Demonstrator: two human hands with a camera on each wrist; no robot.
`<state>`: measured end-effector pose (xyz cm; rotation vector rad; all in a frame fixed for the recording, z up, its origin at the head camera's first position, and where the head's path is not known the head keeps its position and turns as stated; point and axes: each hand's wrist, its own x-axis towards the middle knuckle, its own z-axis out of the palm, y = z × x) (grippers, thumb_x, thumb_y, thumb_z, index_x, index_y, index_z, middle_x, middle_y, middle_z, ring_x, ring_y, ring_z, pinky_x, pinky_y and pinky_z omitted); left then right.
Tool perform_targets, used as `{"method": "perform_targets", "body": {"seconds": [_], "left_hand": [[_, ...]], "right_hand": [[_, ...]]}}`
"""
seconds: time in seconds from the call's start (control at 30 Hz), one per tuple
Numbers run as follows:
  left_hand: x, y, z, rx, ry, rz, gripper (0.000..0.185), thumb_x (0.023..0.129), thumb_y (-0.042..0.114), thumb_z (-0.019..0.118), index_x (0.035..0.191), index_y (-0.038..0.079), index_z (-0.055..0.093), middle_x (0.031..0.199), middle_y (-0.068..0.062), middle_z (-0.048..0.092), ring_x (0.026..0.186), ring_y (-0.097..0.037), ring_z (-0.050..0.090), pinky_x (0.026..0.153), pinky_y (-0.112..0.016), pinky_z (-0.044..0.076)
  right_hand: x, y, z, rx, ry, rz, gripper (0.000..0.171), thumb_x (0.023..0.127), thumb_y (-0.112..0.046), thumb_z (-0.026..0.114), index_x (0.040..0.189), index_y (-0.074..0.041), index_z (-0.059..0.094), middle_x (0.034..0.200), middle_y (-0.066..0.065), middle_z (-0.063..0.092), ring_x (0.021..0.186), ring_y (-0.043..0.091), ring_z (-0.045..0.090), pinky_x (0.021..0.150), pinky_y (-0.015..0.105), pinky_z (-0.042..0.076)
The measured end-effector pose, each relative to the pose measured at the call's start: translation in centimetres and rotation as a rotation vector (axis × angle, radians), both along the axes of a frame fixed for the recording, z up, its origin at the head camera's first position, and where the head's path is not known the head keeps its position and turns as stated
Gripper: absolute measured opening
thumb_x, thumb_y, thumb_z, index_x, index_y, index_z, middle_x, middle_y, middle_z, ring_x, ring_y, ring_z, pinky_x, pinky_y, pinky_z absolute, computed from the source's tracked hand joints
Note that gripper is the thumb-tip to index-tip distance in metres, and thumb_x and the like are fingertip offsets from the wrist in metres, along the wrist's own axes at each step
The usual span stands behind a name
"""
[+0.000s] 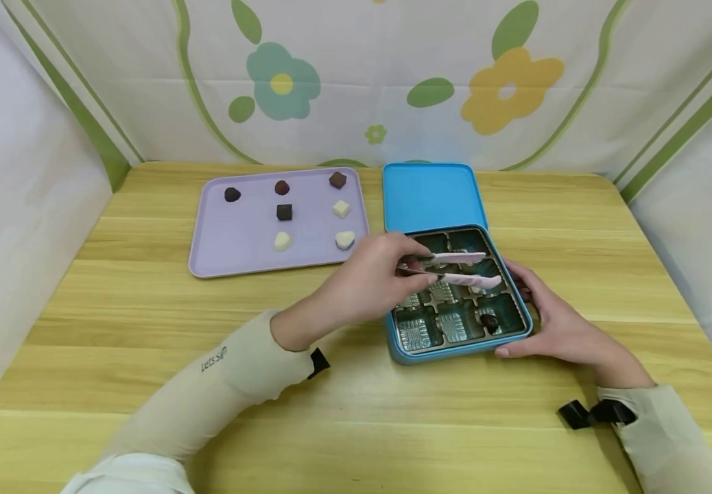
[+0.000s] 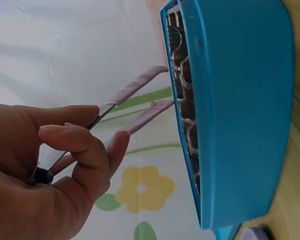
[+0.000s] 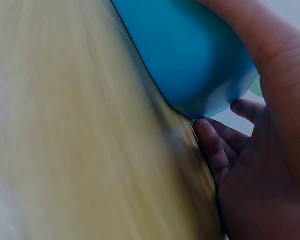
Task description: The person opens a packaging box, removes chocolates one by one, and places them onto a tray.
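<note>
My left hand (image 1: 371, 278) pinches a pair of tongs (image 1: 470, 281) with pale pink tips, held over a blue tin box (image 1: 418, 358). In the left wrist view the tongs' two arms (image 2: 140, 86) are spread apart, and their tips reach the box rim. A divided tray (image 1: 455, 329) of dark compartments fills the box. One dark chocolate (image 1: 488, 322) lies in its front right compartment. Something pale shows under the tongs in the compartment behind; its shape is partly hidden. My right hand (image 1: 556, 319) grips the box's right side, thumb near the front corner, fingers against the side wall.
A lilac tray (image 1: 229, 237) at the left bears several chocolates, including a dark cube (image 1: 284, 212) and a white heart (image 1: 345, 239). Behind the box lies a blue lid (image 1: 433, 195). A floral cloth (image 1: 356, 82) hangs along the table's back edge.
</note>
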<state>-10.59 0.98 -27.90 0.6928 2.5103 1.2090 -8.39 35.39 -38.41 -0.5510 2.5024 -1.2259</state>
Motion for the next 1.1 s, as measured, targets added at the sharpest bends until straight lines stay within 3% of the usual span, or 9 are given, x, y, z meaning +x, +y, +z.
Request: {"method": "perform_targets", "body": {"seconds": [0.17,0.3,0.5,0.6,0.73,0.83,1.0,1.1], "left_hand": [[0.2,1.5,0.3,-0.068,0.007,-0.040,0.026,0.105,0.017,0.073,0.125,0.000,0.077,0.111,-0.010,0.073,0.092,-0.016,0.062,0.069,-0.019,0.048],[0.0,2.8,0.9,-0.137,0.009,-0.070,0.019,0.108,0.014,0.067,0.115,0.001,0.078,0.100,-0.007,0.068,0.078,-0.016,0.056,0.059,-0.019,0.042],[-0.9,4.9,2.1,-0.305,0.011,-0.146,0.019,0.109,0.011,0.062,0.094,0.006,0.073,0.082,-0.002,0.058,0.069,-0.014,0.052,0.057,-0.020,0.041],[-1.6,6.0,2.4,-0.349,-0.003,-0.180,0.020,0.108,0.006,0.059,0.092,0.008,0.070,0.077,0.000,0.053,0.062,-0.012,0.048,0.053,-0.019,0.038],[-2.2,7.1,2.5,-0.402,-0.009,-0.212,0.015,0.108,0.011,0.061,0.097,0.010,0.071,0.081,0.000,0.060,0.062,-0.011,0.052,0.052,-0.019,0.040],[-2.6,7.1,2.3,-0.381,-0.026,-0.203,0.013,0.108,0.013,0.063,0.096,0.010,0.068,0.083,0.000,0.062,0.066,-0.011,0.054,0.055,-0.019,0.042],[-2.9,6.0,1.4,-0.300,-0.052,-0.172,0.039,0.105,0.001,0.060,0.070,0.013,0.050,0.063,0.003,0.038,0.057,-0.011,0.035,0.052,-0.020,0.032],[-2.6,5.5,1.2,-0.273,-0.042,-0.158,0.041,0.104,-0.002,0.057,0.066,0.012,0.054,0.059,0.003,0.035,0.057,-0.013,0.035,0.052,-0.020,0.030]], "right_hand": [[0.1,0.0,0.1,0.020,0.010,-0.004,0.140,0.069,-0.011,0.104,0.174,-0.033,0.012,0.150,0.007,0.046,0.119,0.006,0.049,0.094,0.012,0.043],[0.2,0.1,0.3,0.030,0.018,-0.010,0.141,0.069,-0.010,0.104,0.174,-0.033,0.013,0.148,0.007,0.047,0.118,0.006,0.049,0.094,0.013,0.041],[0.2,0.1,0.4,0.023,0.008,-0.008,0.139,0.070,-0.009,0.103,0.174,-0.034,0.013,0.149,0.006,0.046,0.119,0.007,0.048,0.094,0.012,0.040],[0.1,0.0,0.3,0.013,0.000,0.001,0.138,0.071,-0.008,0.102,0.173,-0.034,0.014,0.150,0.005,0.045,0.122,0.008,0.048,0.095,0.012,0.040],[0.1,0.0,0.1,0.002,-0.004,0.008,0.137,0.072,-0.007,0.101,0.173,-0.034,0.013,0.152,0.004,0.045,0.124,0.007,0.047,0.096,0.011,0.039],[0.1,0.0,0.1,-0.003,-0.002,0.008,0.138,0.071,-0.006,0.101,0.173,-0.034,0.013,0.152,0.005,0.045,0.124,0.007,0.048,0.096,0.011,0.039],[0.1,0.0,0.2,-0.003,-0.005,0.004,0.138,0.071,-0.008,0.102,0.173,-0.033,0.014,0.152,0.008,0.045,0.123,0.009,0.047,0.096,0.012,0.040],[0.1,0.0,0.2,0.009,-0.004,-0.003,0.138,0.071,-0.009,0.102,0.173,-0.034,0.013,0.154,0.009,0.045,0.123,0.009,0.046,0.096,0.012,0.040]]}}
